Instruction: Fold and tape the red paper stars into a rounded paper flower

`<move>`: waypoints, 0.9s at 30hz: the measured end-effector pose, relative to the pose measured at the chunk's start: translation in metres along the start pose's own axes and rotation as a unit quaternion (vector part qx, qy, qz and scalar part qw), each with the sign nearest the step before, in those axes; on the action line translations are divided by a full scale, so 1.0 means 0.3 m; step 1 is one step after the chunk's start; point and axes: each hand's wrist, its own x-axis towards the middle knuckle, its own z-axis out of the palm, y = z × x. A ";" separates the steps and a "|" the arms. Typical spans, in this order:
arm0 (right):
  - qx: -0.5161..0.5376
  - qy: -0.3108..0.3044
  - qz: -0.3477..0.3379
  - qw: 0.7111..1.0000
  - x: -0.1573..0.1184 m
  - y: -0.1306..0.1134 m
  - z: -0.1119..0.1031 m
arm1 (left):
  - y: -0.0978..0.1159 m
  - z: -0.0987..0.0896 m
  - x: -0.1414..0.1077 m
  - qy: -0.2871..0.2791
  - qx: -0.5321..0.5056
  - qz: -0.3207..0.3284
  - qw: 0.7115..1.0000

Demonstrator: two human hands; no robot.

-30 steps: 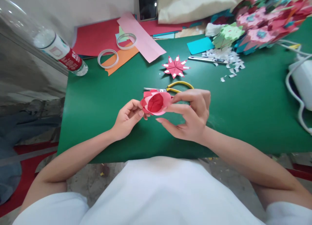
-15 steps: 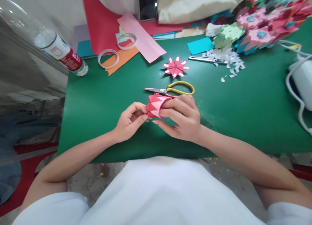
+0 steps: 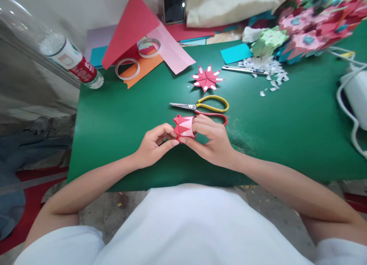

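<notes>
Between my hands is a small pink and red folded paper ring (image 3: 185,127), its red points toward the left. My left hand (image 3: 156,142) pinches its red end with thumb and fingers. From the right, my right hand (image 3: 215,139) grips the pink side; its fingertips reach into the opening and are hidden, while the thumb presses the lower edge. Just beyond lie scissors (image 3: 191,107) with one yellow and one red handle. Behind them sits a red paper star (image 3: 207,78) with white strips on its points.
Two tape rolls (image 3: 149,48) lie on coloured paper sheets (image 3: 179,52) at the back left, near a plastic bottle (image 3: 83,70). A utility knife (image 3: 245,70) rests by white paper scraps (image 3: 275,72). Paper flowers (image 3: 304,35) stand back right; a white cable (image 3: 341,93) runs at the right.
My right hand has turned and shifted left, its thumb now pressing the paper ring's lower edge. The ring has tilted. At the back left, the large red sheet has flopped over the tape rolls.
</notes>
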 end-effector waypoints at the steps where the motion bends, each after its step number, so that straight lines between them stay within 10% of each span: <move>1: 0.008 -0.003 0.004 1.000 0.000 0.000 -0.001 | 0.000 0.000 0.000 -0.001 0.001 0.001 1.000; 27: -0.023 -0.053 -0.068 0.996 0.015 0.043 -0.016 | -0.004 -0.007 0.000 0.032 -0.020 -0.067 0.997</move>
